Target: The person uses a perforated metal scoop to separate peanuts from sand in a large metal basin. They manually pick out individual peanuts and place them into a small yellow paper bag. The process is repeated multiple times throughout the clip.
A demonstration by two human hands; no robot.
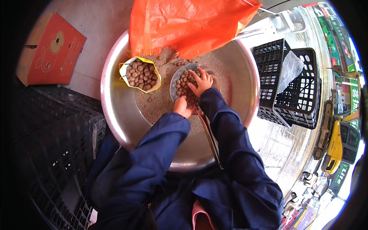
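A wide metal basin (115,112) stands before me, its bottom covered with a coarse, pale brown granular material (155,110). Inside it rests a round metal scoop (173,83), full of round brown nuts (181,85), with a long metal handle (211,141) running towards me. Fingers spread, my right hand (203,82) lies over the nuts at the scoop's right side. My left hand (182,107) touches the scoop's near edge; its fingers are partly hidden, so a grip cannot be made out. To the left sits an open yellow-and-white bag (157,86) filled with similar nuts (141,74).
An orange woven sack (189,26) hangs over the basin's far rim. Black plastic crates stand at right (296,83) and left (57,123). A red carton (57,51) is at far left. Outside on the right are a yellow excavator (335,143) and parked scooters (293,204).
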